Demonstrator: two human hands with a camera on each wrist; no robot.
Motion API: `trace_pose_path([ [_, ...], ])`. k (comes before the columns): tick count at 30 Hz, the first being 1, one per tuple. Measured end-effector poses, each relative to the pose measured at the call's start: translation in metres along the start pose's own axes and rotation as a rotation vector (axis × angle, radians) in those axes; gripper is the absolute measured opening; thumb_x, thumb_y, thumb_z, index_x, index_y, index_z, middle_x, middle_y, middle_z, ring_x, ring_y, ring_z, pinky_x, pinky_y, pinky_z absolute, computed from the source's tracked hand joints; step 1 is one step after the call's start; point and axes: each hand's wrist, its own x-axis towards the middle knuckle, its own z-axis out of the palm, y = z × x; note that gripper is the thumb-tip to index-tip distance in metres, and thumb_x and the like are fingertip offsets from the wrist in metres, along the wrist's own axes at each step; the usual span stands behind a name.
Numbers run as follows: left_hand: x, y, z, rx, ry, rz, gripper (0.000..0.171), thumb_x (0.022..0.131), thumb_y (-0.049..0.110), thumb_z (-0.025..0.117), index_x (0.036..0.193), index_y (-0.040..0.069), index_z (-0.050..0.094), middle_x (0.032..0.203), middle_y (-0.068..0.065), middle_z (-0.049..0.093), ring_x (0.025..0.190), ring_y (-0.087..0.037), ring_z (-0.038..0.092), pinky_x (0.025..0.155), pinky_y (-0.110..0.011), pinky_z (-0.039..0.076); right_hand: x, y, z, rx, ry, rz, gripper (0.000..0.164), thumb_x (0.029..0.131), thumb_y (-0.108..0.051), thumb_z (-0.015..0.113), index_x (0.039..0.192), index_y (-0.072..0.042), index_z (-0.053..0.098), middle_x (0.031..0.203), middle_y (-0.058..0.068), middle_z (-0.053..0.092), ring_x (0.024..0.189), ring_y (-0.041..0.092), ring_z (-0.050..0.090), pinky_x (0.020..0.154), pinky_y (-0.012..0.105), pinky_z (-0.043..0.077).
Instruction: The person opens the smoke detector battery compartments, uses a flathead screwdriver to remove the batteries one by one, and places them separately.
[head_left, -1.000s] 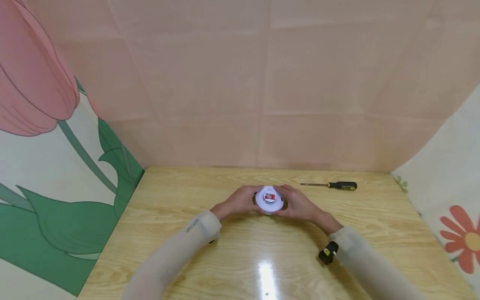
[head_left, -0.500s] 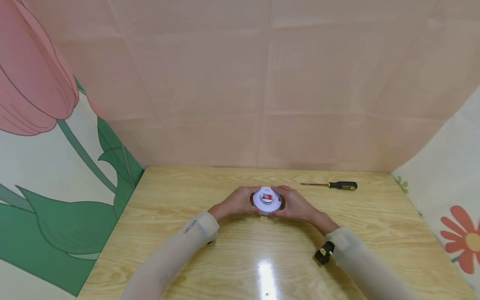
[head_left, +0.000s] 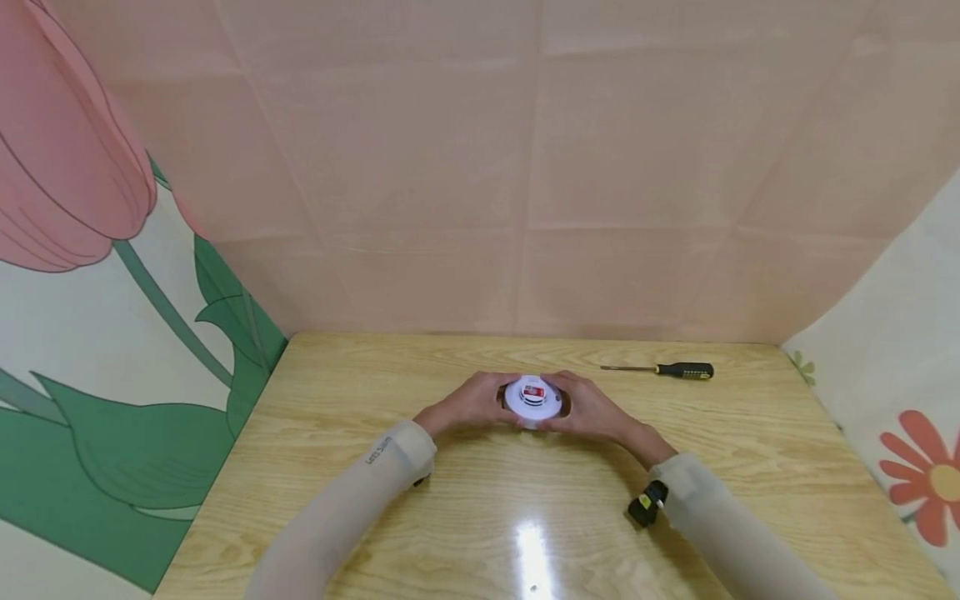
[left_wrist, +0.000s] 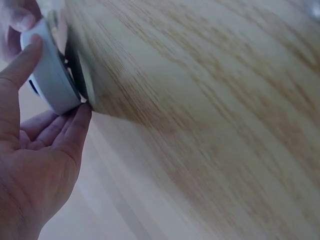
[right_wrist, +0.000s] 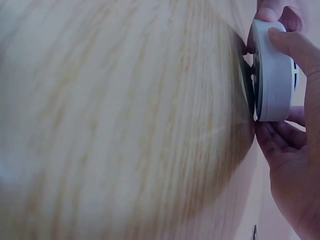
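Note:
A round white smoke detector with a raised slotted centre and a red-and-white label is held between both hands, label side up. My left hand grips its left side; in the left wrist view the thumb lies on the white side wall and the other fingers reach round the far side. Opposite it, my right hand grips the right side, with the thumb on the side wall in the right wrist view. The detector's underside is close over the wooden table, with a dark shadow beneath. Its lower face is mostly hidden.
A screwdriver with a black handle lies on the wooden table, behind and to the right of the hands. A plain pinkish cloth hangs along the back edge, with flower-printed cloths at both sides.
Both hands have shifted the smoke detector slightly to the left. It has also turned and tipped a little, so more of the slots below the label show. The screwdriver stays where it was.

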Motion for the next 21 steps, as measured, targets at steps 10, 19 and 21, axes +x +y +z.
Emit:
trace_pose_path([
  [10, 0.001, 0.0, -0.003, -0.032, -0.016, 0.007, 0.085, 0.087, 0.036, 0.09, 0.156, 0.005, 0.051, 0.149, -0.007, 0.063, 0.131, -0.012, 0.061, 0.111, -0.026, 0.048, -0.003, 0.0, 0.0, 0.071, 0.017, -0.086, 0.089, 0.079, -0.032, 0.096, 0.153, -0.004, 0.054, 0.149, 0.017, 0.059, 0.137, 0.037, 0.056, 0.113, 0.061, 0.045],
  [19, 0.0, -0.007, -0.002, -0.187, -0.014, -0.011, 0.081, 0.091, 0.037, 0.087, 0.156, 0.007, 0.051, 0.15, -0.007, 0.062, 0.131, -0.014, 0.062, 0.107, -0.028, 0.052, -0.005, 0.003, 0.002, 0.062, 0.067, -0.199, 0.077, 0.081, -0.022, 0.095, 0.148, -0.006, 0.061, 0.146, 0.018, 0.062, 0.133, 0.041, 0.06, 0.106, 0.062, 0.051],
  [21, 0.0, -0.008, -0.001, -0.233, -0.013, -0.015, 0.078, 0.093, 0.036, 0.085, 0.156, 0.007, 0.051, 0.149, -0.007, 0.063, 0.13, -0.014, 0.063, 0.106, -0.028, 0.053, -0.005, 0.002, 0.001, 0.061, 0.071, -0.202, 0.072, 0.084, -0.022, 0.093, 0.147, -0.006, 0.062, 0.145, 0.018, 0.064, 0.131, 0.041, 0.061, 0.104, 0.061, 0.053],
])
